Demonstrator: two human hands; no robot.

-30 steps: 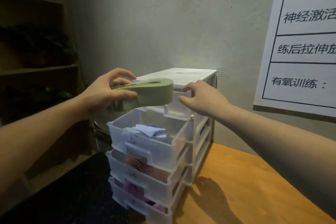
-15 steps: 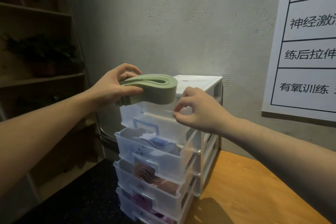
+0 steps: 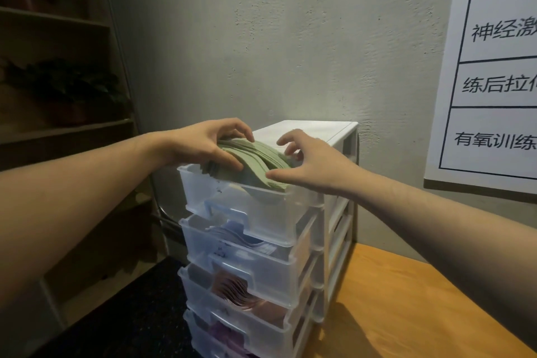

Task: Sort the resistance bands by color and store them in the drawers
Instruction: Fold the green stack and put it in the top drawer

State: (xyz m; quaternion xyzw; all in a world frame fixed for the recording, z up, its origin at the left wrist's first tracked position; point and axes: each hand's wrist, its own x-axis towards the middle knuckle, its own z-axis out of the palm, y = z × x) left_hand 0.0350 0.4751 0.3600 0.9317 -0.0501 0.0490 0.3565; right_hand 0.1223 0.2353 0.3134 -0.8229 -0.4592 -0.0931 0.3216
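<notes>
We see a small tower of clear plastic drawers (image 3: 290,241) with a white frame, standing on an orange wooden table (image 3: 406,314) against a rough grey plaster wall (image 3: 290,38). All the drawers that show are pulled out toward us, stepped one below the other. The top drawer (image 3: 247,206) has smooth, cloudy walls and a moulded handle on its front.

A folded bundle of flat, matte green bands (image 3: 258,166) lies half in that top drawer. Its long axis runs from the left hand, at the back left, down toward the drawer's front right corner, and the low end dips below the rim while the high end stands above it.

Our left hand (image 3: 203,142) grips the upper end, fingers curled over the top and thumb pressed against the near side. Our right hand (image 3: 308,166) is spread, thumb touching the low edge of the bands and fingertips curved above them; we cannot tell whether it holds them.

The drawer beneath holds pale lilac bands (image 3: 241,237), the next pinkish brown bands (image 3: 247,296), the lowest purple bands (image 3: 226,334). A white poster (image 3: 494,67) with black characters hangs to the right, dark wooden shelves (image 3: 58,81) stand to the left.
</notes>
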